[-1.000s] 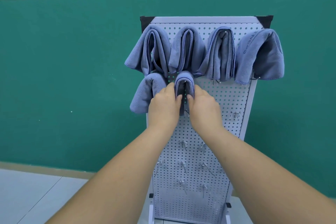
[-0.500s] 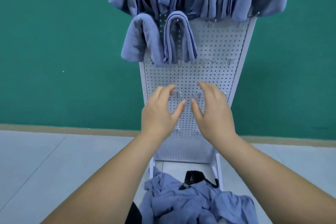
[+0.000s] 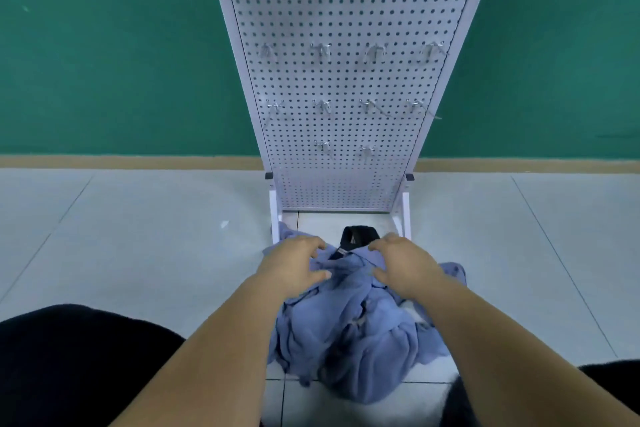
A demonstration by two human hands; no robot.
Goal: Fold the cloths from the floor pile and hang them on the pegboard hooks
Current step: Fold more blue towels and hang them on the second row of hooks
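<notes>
Cloths (image 3: 346,340) lie in a crumpled blue heap on the floor (image 3: 138,236), at the foot of the pegboard (image 3: 339,10) and just ahead of our knees. Our left grip (image 3: 292,267) and right grip (image 3: 405,267) are both over the far top of the heap. Their fingers are spread and loosely curved, released, pinching nothing that we can see. We cannot tell whether the fingertips touch the fabric.

We judge the stuff to be light, soft and limp, a plush towelling that will not slip. It will sag, though, and drag its neighbours along, since the pieces lie tangled. So we would look for a free hem or corner on the topmost piece and take it with both grips well apart, lifting it clear so it hangs flat for folding.

A black strap (image 3: 358,236) pokes out just beyond the heap, between our grips, and we should keep from snagging it. Bare hooks (image 3: 322,52) stand in rows on the lower board, free for what we fold.
</notes>
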